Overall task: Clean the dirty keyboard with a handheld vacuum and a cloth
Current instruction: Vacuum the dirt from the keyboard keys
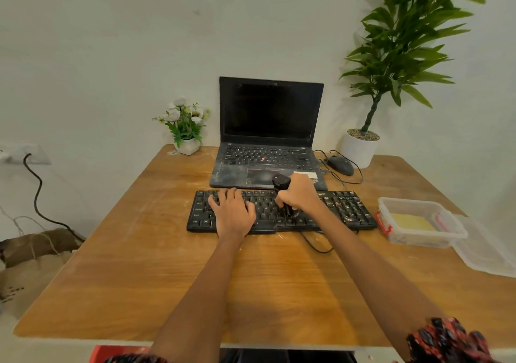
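On the wooden desk (139,265) lies a black keyboard (346,209), right in front of an open laptop (268,128). The keyboard has bits of dirt on its keys, most of all at the right end. The laptop screen is dark, and its flat part looks dusty too.

The left hand (231,212) lies flat on the left half of the keyboard. Its fingers (223,196) are spread a little and rest on the keys.

The right hand (298,194) is over the middle of the keyboard. Its fingers are curled tight around a small black handheld vacuum (280,181). The vacuum stands almost straight up. Its top sticks out above the hand, and its bottom tip touches the keys near the lowest rows.

A thin black cord (315,247) loops out from the front edge of the keyboard onto the desk.

To the right of the keyboard sits a clear plastic box (413,240) with red clips. A yellow cloth (413,221) lies folded inside it. The box lid (485,254) lies just beside it, on the right.

Behind the keyboard, to the right of the laptop, is a dark mouse (340,165) with a wire. A tall green plant (402,50) stands in a white pot at the back right corner. A little pot of white flowers (184,124) stands at the back, left of the laptop.
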